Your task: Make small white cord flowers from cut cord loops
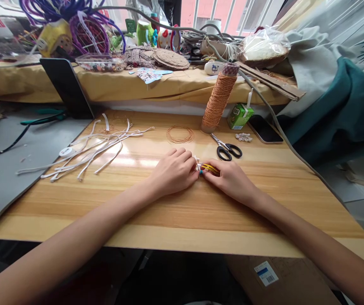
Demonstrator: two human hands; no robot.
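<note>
Near the middle of the wooden table, my left hand [176,173] is closed, its fingertips around a small white piece [196,160] that is mostly hidden. Facing it, my right hand [233,178] grips a slim yellow tool [210,168] whose kind I cannot make out. A speck of blue [201,172] shows between the fingertips, which nearly meet. Black-handled scissors [226,148] lie just beyond my right hand. A thin coil of brown wire or cord [180,134] rests beyond my left hand.
White cord strips [96,146] spread over the table's left. Behind stand a tilted spool of orange cord [219,99] and a green drink carton [240,115], with a phone [265,128] beside them. A grey cable [283,131] runs down the right. A dark tablet [66,87] leans against the cluttered ledge.
</note>
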